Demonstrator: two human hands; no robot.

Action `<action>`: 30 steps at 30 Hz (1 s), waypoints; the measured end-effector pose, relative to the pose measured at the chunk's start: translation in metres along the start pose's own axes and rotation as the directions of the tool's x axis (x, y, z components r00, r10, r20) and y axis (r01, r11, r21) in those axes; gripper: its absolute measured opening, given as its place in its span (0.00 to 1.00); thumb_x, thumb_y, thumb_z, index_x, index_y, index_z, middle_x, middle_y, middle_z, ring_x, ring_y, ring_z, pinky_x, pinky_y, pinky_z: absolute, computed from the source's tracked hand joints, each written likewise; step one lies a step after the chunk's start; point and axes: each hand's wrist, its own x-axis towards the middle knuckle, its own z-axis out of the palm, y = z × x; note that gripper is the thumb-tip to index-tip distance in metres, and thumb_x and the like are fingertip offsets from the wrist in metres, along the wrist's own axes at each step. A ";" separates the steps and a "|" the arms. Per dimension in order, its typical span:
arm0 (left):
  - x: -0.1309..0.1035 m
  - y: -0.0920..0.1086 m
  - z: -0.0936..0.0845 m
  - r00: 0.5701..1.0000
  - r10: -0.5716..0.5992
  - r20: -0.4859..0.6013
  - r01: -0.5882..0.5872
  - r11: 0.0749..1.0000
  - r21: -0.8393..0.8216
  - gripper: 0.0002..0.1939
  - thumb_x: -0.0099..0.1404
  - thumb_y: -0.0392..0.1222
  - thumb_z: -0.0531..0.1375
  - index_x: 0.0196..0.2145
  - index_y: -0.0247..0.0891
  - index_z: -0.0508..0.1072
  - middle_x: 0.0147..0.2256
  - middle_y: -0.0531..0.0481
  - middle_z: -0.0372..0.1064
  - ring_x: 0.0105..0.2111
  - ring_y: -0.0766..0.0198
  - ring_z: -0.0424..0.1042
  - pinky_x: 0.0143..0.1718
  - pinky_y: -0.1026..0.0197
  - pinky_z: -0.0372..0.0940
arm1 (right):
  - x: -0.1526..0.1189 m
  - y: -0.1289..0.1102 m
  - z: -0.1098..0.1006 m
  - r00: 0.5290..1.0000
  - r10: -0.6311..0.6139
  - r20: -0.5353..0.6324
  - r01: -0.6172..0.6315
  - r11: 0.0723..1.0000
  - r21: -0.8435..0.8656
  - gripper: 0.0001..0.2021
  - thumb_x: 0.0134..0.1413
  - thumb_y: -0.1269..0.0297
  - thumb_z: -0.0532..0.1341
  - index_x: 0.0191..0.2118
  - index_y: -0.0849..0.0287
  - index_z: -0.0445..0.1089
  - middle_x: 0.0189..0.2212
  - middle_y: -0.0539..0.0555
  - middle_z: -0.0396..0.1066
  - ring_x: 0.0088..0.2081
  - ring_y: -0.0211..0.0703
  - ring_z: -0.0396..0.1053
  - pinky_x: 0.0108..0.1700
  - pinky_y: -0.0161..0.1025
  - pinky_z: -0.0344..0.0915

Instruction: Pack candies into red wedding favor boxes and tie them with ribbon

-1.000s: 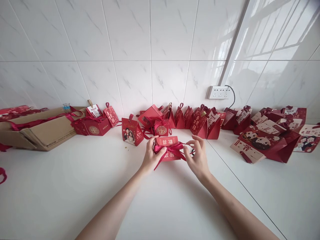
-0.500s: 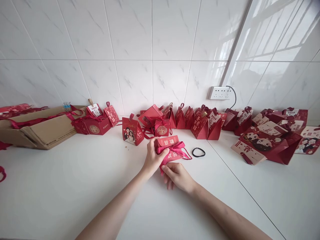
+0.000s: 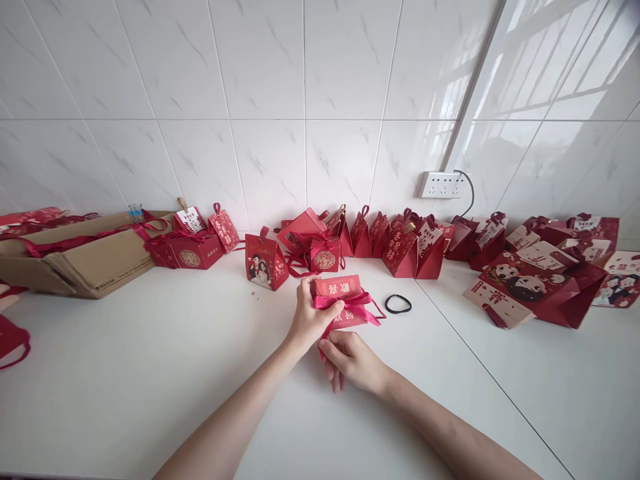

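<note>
A small red gift box (image 3: 339, 287) with pale printed characters is held at the middle of the table by my left hand (image 3: 306, 319). The thumb presses on the bow of a bright pink-red ribbon (image 3: 357, 303) tied around the box, and the fingers wrap its left side. Just below, my right hand (image 3: 353, 360) pinches a ribbon tail between thumb and forefinger; its other fingers curl beneath. A twisted red cord (image 3: 379, 310) sticks out at the box's right. Part of the box's left side is hidden by my left hand.
A black hair tie (image 3: 399, 304) lies right of the box. Behind stand several red gift boxes (image 3: 263, 267), with more piled at the right (image 3: 535, 287). At left, a cardboard tray (image 3: 105, 267) holds ribboned pieces. A power strip (image 3: 440, 185) hangs on the tiled wall.
My right hand has moved slightly down and left, drawing the ribbon tail lower. The bow looks narrower, and more of a red piece shows at the far left edge.
</note>
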 end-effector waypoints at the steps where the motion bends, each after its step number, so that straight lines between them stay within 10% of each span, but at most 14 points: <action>1: 0.000 0.001 0.000 0.999 -0.031 0.031 0.031 0.999 -0.009 0.27 0.49 0.42 0.65 0.46 0.41 0.60 0.48 0.43 0.61 0.48 0.56 0.66 0.47 0.54 0.63 | -0.001 -0.001 0.000 1.000 0.001 0.004 -0.001 1.000 0.003 0.20 0.58 0.47 0.52 0.24 0.58 0.55 0.17 0.45 0.64 0.15 0.32 0.65 0.17 0.29 0.60; 24: 0.004 -0.002 -0.004 0.994 -0.050 0.093 0.057 0.995 -0.077 0.29 0.47 0.43 0.66 0.46 0.42 0.59 0.46 0.46 0.63 0.47 0.56 0.67 0.48 0.53 0.62 | -0.003 0.002 0.005 0.988 0.053 0.144 -0.050 0.998 -0.027 0.14 0.59 0.57 0.53 0.26 0.59 0.57 0.14 0.43 0.61 0.13 0.31 0.62 0.17 0.28 0.58; 30: 0.005 -0.008 -0.006 0.996 0.010 0.091 0.000 0.994 -0.113 0.29 0.49 0.44 0.67 0.46 0.42 0.61 0.45 0.46 0.64 0.46 0.57 0.68 0.47 0.55 0.63 | -0.007 -0.003 -0.007 0.983 -0.182 0.016 0.182 0.969 -0.168 0.21 0.59 0.47 0.50 0.24 0.59 0.61 0.14 0.46 0.60 0.14 0.34 0.61 0.18 0.32 0.56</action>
